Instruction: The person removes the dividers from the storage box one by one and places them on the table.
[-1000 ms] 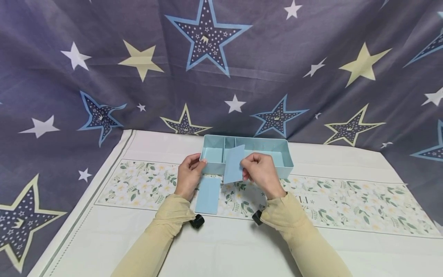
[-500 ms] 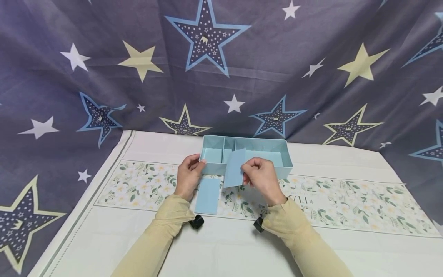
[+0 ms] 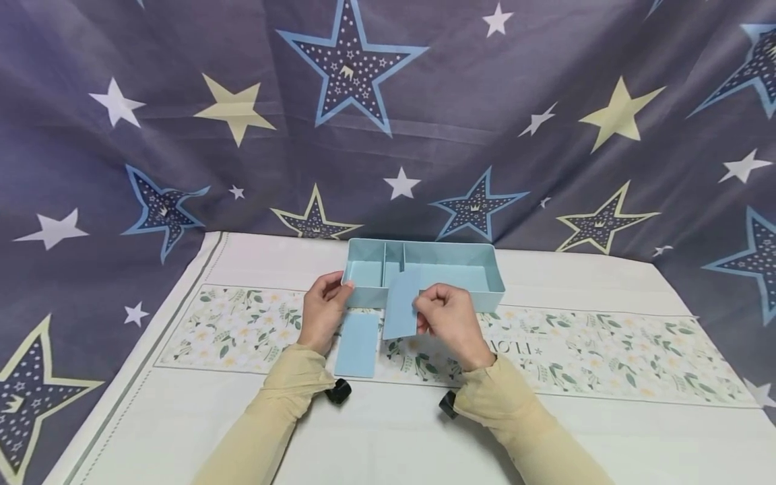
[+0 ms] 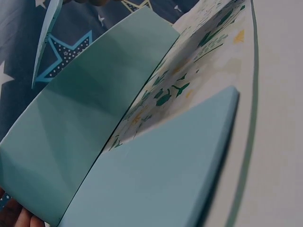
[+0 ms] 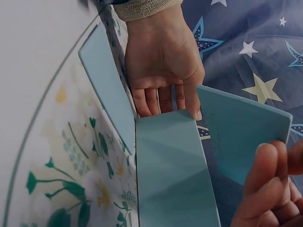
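Note:
A light blue box with dividers and open compartments stands on the table. My left hand holds its left front corner, thumb at the rim; in the right wrist view this hand's fingers lie against the end wall. My right hand pinches the right edge of a thin blue rectangular panel between thumb and fingers. That panel is raised and tilted in front of the box, covering part of its front wall. A second blue panel lies flat on the table between my forearms, near the box.
The white tablecloth bears a band of printed flowers. A dark curtain with stars hangs right behind the box. Black wrist devices sit at both cuffs.
My right hand has lowered the pinched panel slightly and brought it a little nearer to me. My left hand keeps its hold on the box. The whole head view has shifted slightly.

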Demonstrator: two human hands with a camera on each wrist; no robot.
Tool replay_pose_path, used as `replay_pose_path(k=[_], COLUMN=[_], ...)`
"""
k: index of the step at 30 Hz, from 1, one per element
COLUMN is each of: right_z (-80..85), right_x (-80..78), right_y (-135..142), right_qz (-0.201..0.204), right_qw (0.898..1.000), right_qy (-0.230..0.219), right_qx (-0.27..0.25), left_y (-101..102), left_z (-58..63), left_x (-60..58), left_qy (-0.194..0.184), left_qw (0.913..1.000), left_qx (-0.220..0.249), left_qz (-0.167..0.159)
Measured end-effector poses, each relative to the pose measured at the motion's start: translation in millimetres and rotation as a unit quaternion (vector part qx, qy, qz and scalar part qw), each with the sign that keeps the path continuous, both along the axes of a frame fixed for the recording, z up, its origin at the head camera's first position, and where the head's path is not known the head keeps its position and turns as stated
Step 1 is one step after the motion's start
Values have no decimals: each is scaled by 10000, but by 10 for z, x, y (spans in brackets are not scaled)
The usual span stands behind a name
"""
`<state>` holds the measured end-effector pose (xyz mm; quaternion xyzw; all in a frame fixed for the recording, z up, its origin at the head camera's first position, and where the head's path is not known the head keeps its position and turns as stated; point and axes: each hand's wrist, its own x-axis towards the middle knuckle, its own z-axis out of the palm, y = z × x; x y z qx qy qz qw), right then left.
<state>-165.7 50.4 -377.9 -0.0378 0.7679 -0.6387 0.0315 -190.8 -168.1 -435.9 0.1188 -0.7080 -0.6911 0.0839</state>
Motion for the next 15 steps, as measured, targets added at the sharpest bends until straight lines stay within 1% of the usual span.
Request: replay_pose_path(k=[9, 15], right_z=[-29, -25], right_x=[64, 123], right_y=[-4, 12], right_qz=[-7, 64], right_qw=[10000, 10000], right_qy=[-15, -32], right_qx=[44, 16], left_y=[-19, -17], left_z=[2, -6], left_x=[-6, -14], left_qy=[-30, -9], left_qw=[10000, 10000], left_qx=[-62, -74], left_qz=[19, 3])
